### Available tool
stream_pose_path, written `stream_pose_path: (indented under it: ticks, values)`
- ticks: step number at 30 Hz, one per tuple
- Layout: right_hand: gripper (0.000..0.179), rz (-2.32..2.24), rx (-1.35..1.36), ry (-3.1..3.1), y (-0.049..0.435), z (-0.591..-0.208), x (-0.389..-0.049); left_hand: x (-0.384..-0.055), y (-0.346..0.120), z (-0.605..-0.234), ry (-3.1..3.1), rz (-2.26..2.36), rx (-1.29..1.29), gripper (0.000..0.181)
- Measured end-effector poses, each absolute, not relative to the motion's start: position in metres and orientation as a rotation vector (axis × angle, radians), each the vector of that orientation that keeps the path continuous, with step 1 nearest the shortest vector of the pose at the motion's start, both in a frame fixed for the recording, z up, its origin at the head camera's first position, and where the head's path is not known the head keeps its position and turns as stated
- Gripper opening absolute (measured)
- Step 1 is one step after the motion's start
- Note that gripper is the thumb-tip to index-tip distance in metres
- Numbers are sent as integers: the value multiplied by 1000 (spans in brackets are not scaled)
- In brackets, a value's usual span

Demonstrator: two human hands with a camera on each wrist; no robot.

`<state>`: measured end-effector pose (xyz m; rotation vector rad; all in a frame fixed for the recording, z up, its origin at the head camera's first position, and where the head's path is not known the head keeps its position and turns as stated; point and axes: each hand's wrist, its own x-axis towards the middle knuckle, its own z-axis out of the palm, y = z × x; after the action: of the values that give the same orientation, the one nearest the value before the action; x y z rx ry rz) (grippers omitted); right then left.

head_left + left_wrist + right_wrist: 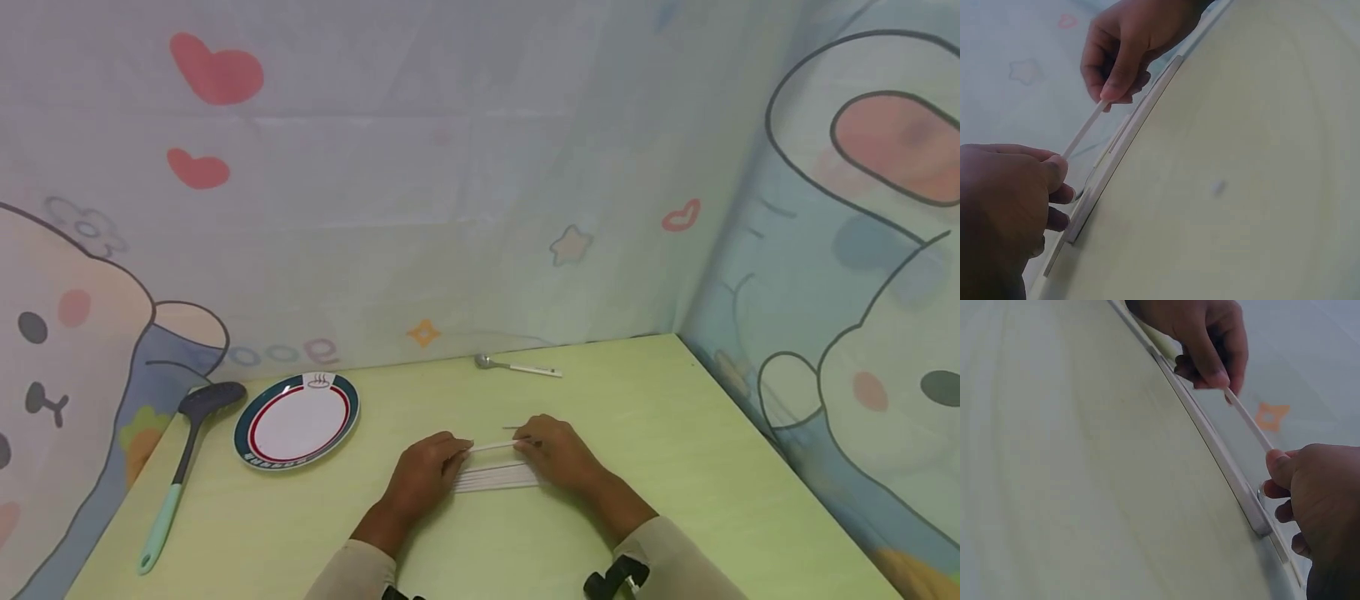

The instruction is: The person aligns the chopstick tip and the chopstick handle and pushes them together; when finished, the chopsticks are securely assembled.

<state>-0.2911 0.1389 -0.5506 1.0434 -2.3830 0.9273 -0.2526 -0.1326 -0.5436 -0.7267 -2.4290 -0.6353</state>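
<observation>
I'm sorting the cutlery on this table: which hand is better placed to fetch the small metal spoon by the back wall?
Probably the right hand. The small metal spoon with the white handle lies just beyond it, handle pointing right. The left hand is farther away. Both hands pinch a thin white stick, so one must let go first.

Quick count of what's on the worktop (675, 433)

Two hands: left hand (423, 475) and right hand (558, 454). One white stick (493, 447) held up, a few more sticks (495, 479) lying flat, can't count them. One plate (296, 419), one spoon (517, 365), one slotted spatula (187, 467).
</observation>
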Motion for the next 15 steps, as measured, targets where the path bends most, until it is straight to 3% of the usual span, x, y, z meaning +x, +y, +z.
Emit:
stream_pose_path:
  ticks: [15]
  values:
    - [7, 881, 1068, -2498, 147, -550, -289, -254, -135, -549, -2451, -667, -850, 7]
